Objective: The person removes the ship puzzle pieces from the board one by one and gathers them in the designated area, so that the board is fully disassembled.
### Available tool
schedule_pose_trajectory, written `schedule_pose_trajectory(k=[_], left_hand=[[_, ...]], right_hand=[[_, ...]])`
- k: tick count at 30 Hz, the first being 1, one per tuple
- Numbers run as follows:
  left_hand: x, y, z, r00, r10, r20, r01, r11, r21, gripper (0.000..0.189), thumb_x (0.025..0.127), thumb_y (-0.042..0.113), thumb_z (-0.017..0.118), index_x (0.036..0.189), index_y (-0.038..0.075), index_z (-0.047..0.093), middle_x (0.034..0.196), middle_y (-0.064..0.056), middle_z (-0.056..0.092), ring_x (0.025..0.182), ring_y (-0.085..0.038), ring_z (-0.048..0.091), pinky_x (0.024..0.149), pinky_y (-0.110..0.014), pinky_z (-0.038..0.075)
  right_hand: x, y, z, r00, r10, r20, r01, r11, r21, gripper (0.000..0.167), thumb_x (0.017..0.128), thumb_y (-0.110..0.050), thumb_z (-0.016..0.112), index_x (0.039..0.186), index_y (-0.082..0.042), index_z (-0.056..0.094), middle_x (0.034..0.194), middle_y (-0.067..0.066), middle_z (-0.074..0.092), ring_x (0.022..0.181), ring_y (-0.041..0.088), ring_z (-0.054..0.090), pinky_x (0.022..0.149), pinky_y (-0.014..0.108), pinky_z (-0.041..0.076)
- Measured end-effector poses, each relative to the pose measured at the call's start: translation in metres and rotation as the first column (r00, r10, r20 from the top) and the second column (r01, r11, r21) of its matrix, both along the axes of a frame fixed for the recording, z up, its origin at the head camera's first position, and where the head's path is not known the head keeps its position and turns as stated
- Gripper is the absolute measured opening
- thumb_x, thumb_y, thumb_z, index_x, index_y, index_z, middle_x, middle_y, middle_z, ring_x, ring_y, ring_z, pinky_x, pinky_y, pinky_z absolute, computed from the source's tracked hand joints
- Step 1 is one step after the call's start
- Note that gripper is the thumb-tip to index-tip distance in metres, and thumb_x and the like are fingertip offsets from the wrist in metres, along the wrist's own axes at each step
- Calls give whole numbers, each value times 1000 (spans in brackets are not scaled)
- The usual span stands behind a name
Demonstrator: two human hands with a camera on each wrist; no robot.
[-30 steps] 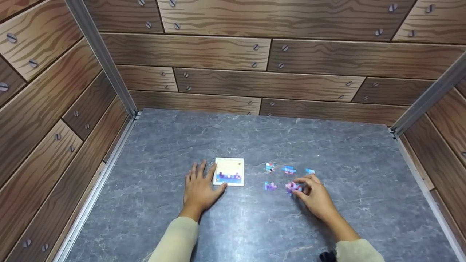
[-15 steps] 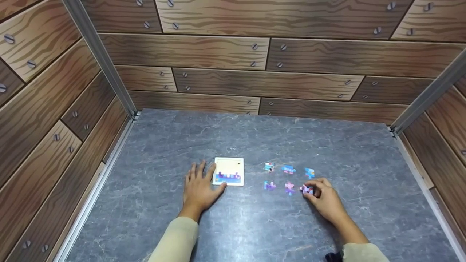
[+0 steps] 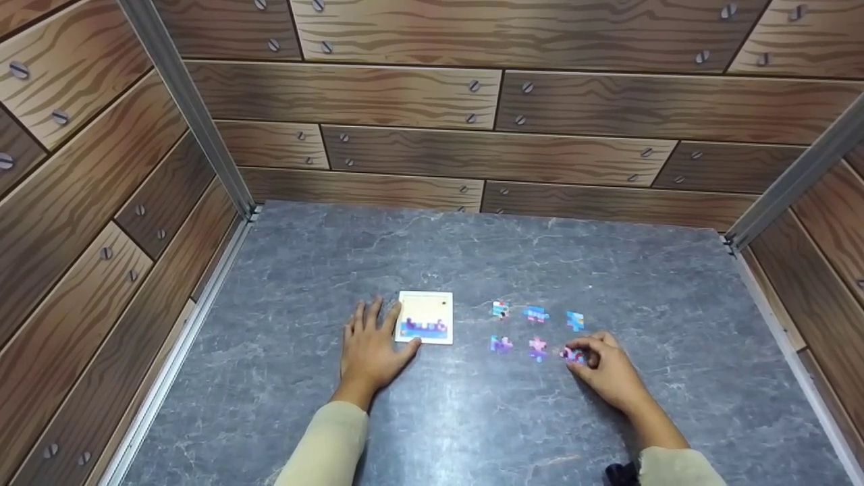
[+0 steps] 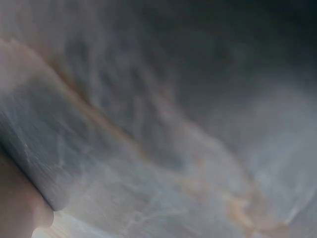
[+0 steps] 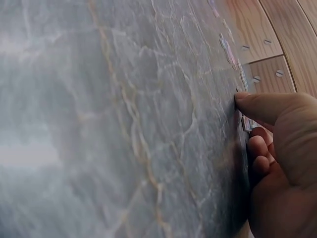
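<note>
My left hand (image 3: 370, 351) lies spread on the table, fingers straight. Its thumb and forefinger touch the left and lower edges of a white-framed puzzle board (image 3: 425, 300), cream above with a blue and purple strip below. On the right, my right hand (image 3: 607, 371) pinches a pink and purple jigsaw piece (image 3: 572, 354) between thumb and fingers, at the table surface. In the right wrist view the thumb (image 5: 262, 104) reaches over, and the held piece is mostly hidden. Only a fingertip (image 4: 25, 215) of the left hand shows in the blurred left wrist view.
Beside the held piece lie a pink jigsaw piece (image 3: 537, 347) and a purple one (image 3: 501, 344). Behind them sit a red-white-blue piece (image 3: 499, 310), a blue and pink one (image 3: 536, 314) and a blue one (image 3: 575, 320). Wood-patterned walls (image 3: 405, 148) enclose the grey marbled table (image 3: 445, 418).
My right hand has moved right from beside the middle front piece, carrying the pink and purple jigsaw piece to the row's right end. It has barely shifted since half a second ago. The left hand stays put.
</note>
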State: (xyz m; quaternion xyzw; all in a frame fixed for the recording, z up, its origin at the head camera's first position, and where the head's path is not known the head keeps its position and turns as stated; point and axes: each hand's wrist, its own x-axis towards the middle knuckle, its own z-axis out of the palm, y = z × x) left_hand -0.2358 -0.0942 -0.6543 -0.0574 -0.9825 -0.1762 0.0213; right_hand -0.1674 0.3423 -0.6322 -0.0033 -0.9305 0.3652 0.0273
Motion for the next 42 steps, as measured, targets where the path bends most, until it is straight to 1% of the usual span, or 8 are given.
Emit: schedule_pose_trajectory(k=[4,8,26,30,33,36,38,42], left_hand=[[0,0,0,1000,-3,6,3,1000,2,88,95,82,55,169,36,40,179,-9,31,169,-43,20,132,-70,25],[0,-1,0,1000,-5,17,5,1000,7,87,96,81,56,169,35,40,179,-9,30,169,-44,19,131,-71,25],[0,-1,-2,1000,-8,16,8,1000,-9,87,95,78,56,169,36,40,180,-9,29,169,-44,19,133,-69,24],[-1,-1,-1,1000,-10,22,10,1000,-12,87,95,79,56,170,37,38,181,-8,28,170,-43,18,133,-69,22],[-1,-2,0,1000,-10,25,10,1000,-14,87,96,79,56,170,36,38,180,-9,28,170,-43,18,133,-70,23],[-2,-1,0,1000,-7,26,7,1000,-19,87,96,78,56,170,36,38,180,-9,29,169,-43,19,132,-70,24],[-2,-1,0,1000,-7,22,7,1000,-16,87,96,78,57,170,35,39,180,-10,30,169,-44,20,131,-71,25],[-1,1,1,1000,-4,12,4,1000,-6,87,95,77,58,169,35,40,179,-10,31,168,-44,21,132,-69,24]], right_hand=[[1,0,0,1000,0,4,0,1000,-20,34,92,-10,86,125,-10,78,101,5,54,85,8,47,76,22,40],[2,-1,0,1000,-4,1,4,999,-33,31,92,-8,85,123,-10,79,100,5,53,84,7,46,76,22,40],[2,-3,1,999,-39,8,39,999,-9,28,93,-11,85,120,-10,80,97,6,54,82,7,46,74,23,40],[2,-2,1,1000,-31,2,31,999,-22,32,93,-13,86,124,-9,78,100,8,56,82,7,46,74,23,41],[0,-3,2,999,-35,2,35,998,-49,33,94,-16,86,125,-8,77,109,10,60,82,7,47,75,21,41],[0,-5,3,998,-63,12,64,993,-97,27,99,-19,81,120,-4,72,115,13,60,83,6,47,75,20,42],[0,-6,4,996,-87,29,90,986,-138,24,103,-20,74,116,-2,65,116,14,57,85,5,47,76,20,42],[-2,-11,11,991,-123,50,131,971,-202,26,110,-21,63,113,1,49,116,15,48,94,10,48,81,20,42]])
